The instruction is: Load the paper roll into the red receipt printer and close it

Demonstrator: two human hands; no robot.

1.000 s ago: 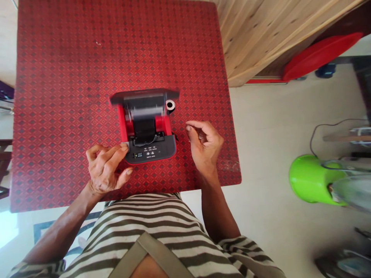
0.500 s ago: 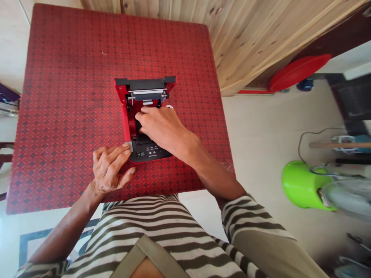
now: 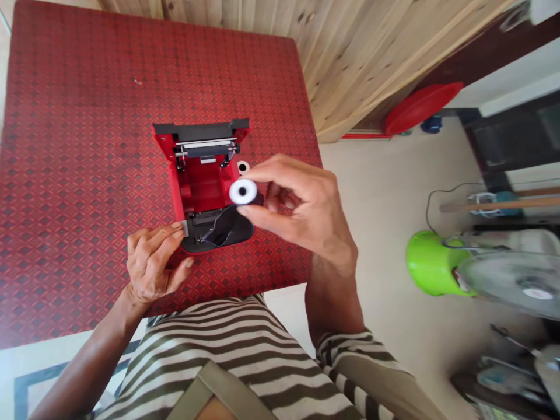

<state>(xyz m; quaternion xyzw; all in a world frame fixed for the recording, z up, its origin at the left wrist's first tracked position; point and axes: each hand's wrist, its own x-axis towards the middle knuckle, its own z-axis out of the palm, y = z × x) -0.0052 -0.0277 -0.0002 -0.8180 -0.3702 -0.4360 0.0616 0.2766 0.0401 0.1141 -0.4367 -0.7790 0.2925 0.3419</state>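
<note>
A red and black receipt printer stands on the table with its lid raised, so its red inner bay shows. My right hand pinches a paper roll above the printer's right side; the roll's round white end faces up, with a dark hole in its middle. A loose black strip hangs from that roll over the front panel. My left hand has its fingertips against the printer's front left corner, at a small grey patch, and its thumb held apart. Behind the held roll is another roll.
The table has a red patterned cover. Wooden panelling runs along its far side. On the floor at the right are a green bucket, a fan and a cable. A red round object leans farther back.
My right hand reached from beside the printer into its bay, then came out to the right with the paper roll. The lid swung up. My left hand stayed at the corner.
</note>
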